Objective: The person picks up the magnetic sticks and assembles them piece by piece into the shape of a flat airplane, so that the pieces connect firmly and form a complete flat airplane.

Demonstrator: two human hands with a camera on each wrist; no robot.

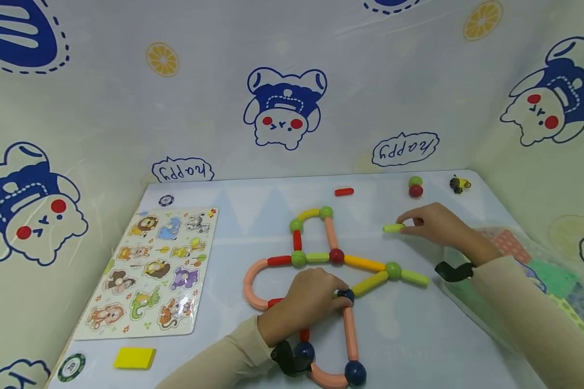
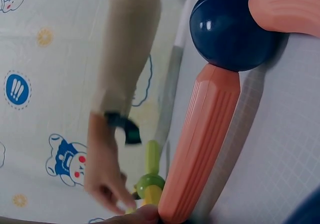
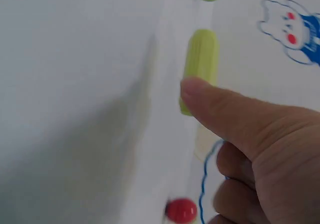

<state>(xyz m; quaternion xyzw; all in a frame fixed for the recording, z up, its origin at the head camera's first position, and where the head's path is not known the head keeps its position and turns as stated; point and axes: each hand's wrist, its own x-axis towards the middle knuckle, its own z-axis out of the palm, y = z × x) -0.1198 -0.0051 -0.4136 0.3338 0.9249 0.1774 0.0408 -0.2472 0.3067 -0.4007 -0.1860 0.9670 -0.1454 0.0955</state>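
Note:
Between the thumb and fingers of my right hand is a short yellow-green stick, held above the tabletop right of the build; the right wrist view shows the thumb across the stick. My left hand grips a dark blue ball at the middle of a figure of toy sticks and balls, hiding part of the figure. A pink stick runs from that ball to another blue ball. A yellow-green stick links it to a green ball.
Left of the figure lies an animal picture board, with a yellow block and a round chip below. A red stick, a red ball and a small toy vehicle sit farther back. A clear bag is at right.

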